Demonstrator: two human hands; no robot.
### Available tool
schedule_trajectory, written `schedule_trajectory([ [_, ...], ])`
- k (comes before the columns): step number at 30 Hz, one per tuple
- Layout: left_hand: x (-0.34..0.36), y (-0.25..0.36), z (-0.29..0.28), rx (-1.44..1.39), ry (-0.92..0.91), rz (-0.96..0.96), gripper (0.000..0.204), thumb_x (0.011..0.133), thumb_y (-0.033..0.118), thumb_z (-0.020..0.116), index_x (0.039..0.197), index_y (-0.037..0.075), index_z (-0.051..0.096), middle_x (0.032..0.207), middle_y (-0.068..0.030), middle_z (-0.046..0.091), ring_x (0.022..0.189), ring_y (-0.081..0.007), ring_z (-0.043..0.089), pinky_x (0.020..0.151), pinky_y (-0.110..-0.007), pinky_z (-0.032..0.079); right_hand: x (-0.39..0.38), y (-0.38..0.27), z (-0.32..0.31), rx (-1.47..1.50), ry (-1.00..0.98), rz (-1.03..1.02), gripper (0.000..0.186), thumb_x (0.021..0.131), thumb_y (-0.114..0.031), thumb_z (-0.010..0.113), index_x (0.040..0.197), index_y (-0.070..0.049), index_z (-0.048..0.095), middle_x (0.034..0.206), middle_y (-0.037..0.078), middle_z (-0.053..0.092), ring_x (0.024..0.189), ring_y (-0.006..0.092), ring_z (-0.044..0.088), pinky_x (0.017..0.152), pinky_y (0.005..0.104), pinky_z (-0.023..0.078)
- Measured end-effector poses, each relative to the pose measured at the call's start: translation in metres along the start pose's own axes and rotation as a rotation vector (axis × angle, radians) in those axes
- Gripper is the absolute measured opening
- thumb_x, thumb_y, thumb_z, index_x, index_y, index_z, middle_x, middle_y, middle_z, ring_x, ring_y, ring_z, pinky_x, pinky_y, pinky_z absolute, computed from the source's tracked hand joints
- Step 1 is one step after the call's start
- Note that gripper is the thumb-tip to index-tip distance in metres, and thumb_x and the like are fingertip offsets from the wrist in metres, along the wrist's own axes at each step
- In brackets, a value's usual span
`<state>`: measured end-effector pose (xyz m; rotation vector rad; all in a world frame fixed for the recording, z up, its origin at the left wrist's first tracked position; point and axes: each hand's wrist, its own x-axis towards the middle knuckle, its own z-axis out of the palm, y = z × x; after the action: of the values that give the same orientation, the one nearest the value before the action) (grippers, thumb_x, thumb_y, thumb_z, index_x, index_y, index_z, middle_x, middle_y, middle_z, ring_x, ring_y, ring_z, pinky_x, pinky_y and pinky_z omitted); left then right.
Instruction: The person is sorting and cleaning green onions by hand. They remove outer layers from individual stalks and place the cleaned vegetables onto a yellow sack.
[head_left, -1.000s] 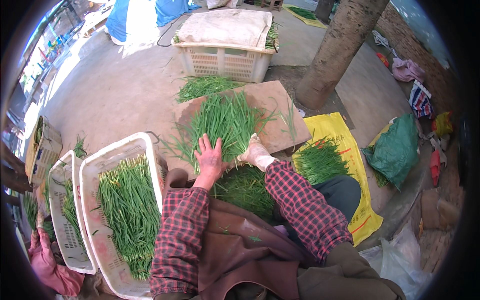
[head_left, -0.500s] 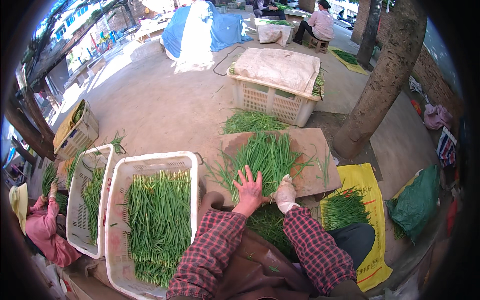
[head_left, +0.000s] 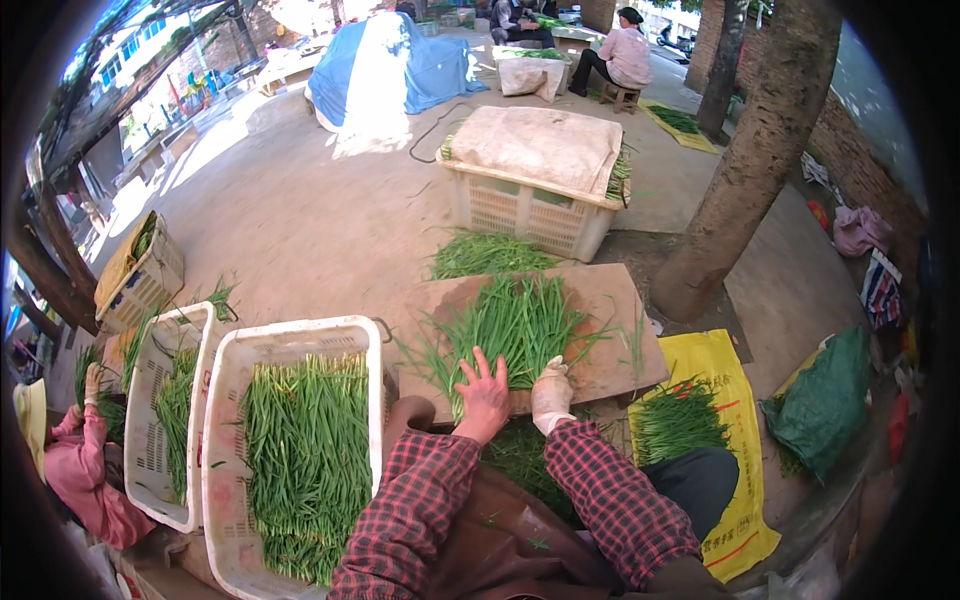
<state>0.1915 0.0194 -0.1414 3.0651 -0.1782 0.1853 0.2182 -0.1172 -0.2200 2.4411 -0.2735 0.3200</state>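
Observation:
A loose pile of garlic chives [head_left: 525, 325] lies spread over a brown board [head_left: 625, 350] in front of me. My left hand [head_left: 484, 396] is bare and rests on the near left side of the pile, fingers spread. At the board's front edge, my right hand [head_left: 551, 392] wears a pale glove with its fingers curled in beside the chives; what is inside them is hidden. Left of the board stands a white crate [head_left: 212, 460] filled with chives laid in rows. More loose greens show below the board, between my forearms.
On the right, a yellow sack [head_left: 755, 480] bears a bunch of chives, beside a green bag [head_left: 825, 400]. Beyond the board stand a covered crate [head_left: 530, 205] and a tree trunk [head_left: 750, 170]. A second white crate [head_left: 150, 440] and a person in pink [head_left: 90, 475] are at left.
The whole view has shifted slightly. My left hand stays spread on the chives, a little nearer the board's front edge; my gloved right hand stays at that edge with its fingers curled.

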Motion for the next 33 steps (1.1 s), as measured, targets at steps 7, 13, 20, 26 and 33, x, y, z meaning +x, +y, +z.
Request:
schedule_trajectory([
  [7,0.004,0.003,0.001,-0.011,0.014,-0.037,0.062,0.089,0.014,0.058,0.149,0.016,0.042,0.157,-0.0291,0.024,0.131,-0.0538,0.041,0.079,-0.059,0.053,0.031,0.047,0.036,0.684,0.126,0.126,0.030,0.100,-0.014,0.048,0.121,0.006,0.054,0.066,0.007,0.062,0.057,0.0223,0.066,0.043,0.0353,0.051],
  [13,0.009,-0.017,0.007,-0.019,-0.022,-0.223,0.061,0.092,0.010,0.055,0.150,0.016,0.040,0.159,-0.0264,0.023,0.132,-0.0491,0.041,0.080,-0.054,0.053,0.069,0.120,0.059,1.112,-0.336,0.243,0.038,0.096,-0.018,0.046,0.124,0.006,0.055,0.093,0.026,0.070,0.084,0.0420,0.069,0.072,0.0506,0.056],
  [20,0.011,-0.004,0.003,-0.021,-0.038,-0.154,0.067,0.090,0.016,0.058,0.153,0.016,0.034,0.159,-0.0263,0.022,0.134,-0.0527,0.038,0.084,-0.061,0.052,0.078,0.121,0.122,0.765,-0.360,-0.177,0.036,0.084,-0.020,0.059,0.113,0.001,0.060,0.103,0.029,0.067,0.098,0.0431,0.066,0.082,0.0477,0.054],
  [26,0.004,-0.011,0.008,0.094,-0.032,-0.056,0.066,0.090,0.016,0.055,0.153,0.015,0.035,0.157,-0.0267,0.025,0.133,-0.0539,0.039,0.081,-0.060,0.052,0.070,0.047,0.034,0.810,-0.354,-0.028,0.031,0.085,-0.014,0.059,0.112,0.002,0.065,0.102,0.025,0.069,0.092,0.0358,0.069,0.076,0.0436,0.056],
  [33,0.003,-0.014,0.003,0.071,-0.086,-0.060,0.067,0.089,0.015,0.055,0.153,0.013,0.034,0.158,-0.0275,0.023,0.134,-0.0555,0.036,0.082,-0.062,0.050,0.046,0.038,-0.052,1.075,-0.599,0.049,0.106,0.075,-0.036,0.082,0.150,0.009,0.022,0.128,0.023,0.060,0.114,0.0331,0.062,0.096,0.0383,0.052],
])
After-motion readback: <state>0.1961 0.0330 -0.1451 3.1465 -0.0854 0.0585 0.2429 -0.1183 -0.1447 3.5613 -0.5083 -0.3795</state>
